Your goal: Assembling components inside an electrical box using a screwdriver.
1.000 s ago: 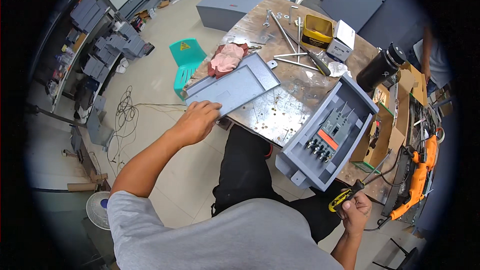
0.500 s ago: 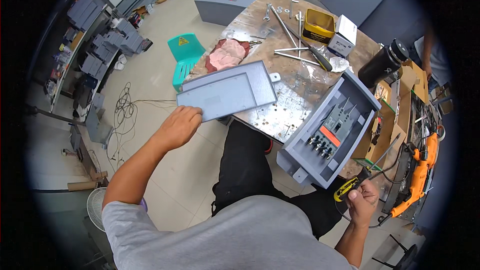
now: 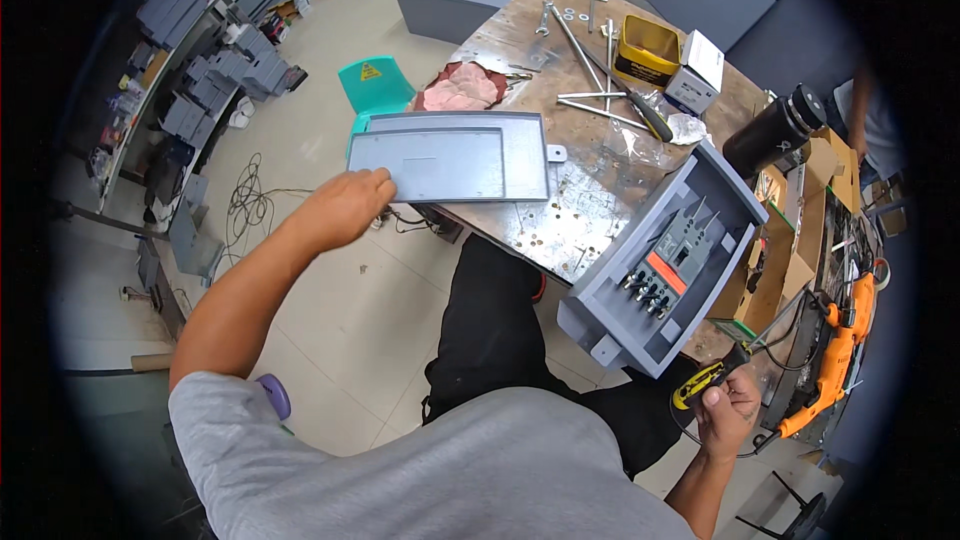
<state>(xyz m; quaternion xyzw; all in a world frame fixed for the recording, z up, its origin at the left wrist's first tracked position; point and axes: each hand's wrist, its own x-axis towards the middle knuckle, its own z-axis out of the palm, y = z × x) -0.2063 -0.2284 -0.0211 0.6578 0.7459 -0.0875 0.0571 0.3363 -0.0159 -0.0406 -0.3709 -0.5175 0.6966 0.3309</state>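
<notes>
My left hand (image 3: 350,208) grips the lower left corner of a flat grey metal cover (image 3: 430,162) with a raised rim. The cover lies over the table's left part, and beneath its right end a grey piece with a small tab (image 3: 557,153) sticks out. At the lower right my right hand (image 3: 728,408) is closed round the yellow and black handle of a screwdriver (image 3: 703,380), its shaft pointing up and away. Between the hands, at the table's front edge, stands an open grey metal box (image 3: 590,325) with a circuit breaker (image 3: 680,252) mounted inside.
A black bottle (image 3: 770,130), a yellow tub (image 3: 645,50) and a white carton (image 3: 695,70) stand farther back. Wrenches and rods (image 3: 600,100) lie nearby, beside a pink cloth (image 3: 462,88). An orange power drill (image 3: 838,365) is at right. Another person's arm (image 3: 858,115) shows behind.
My left hand has swung the cover to a more level angle, its left end moving up and away. My right hand still holds the screwdriver in nearly the same place.
</notes>
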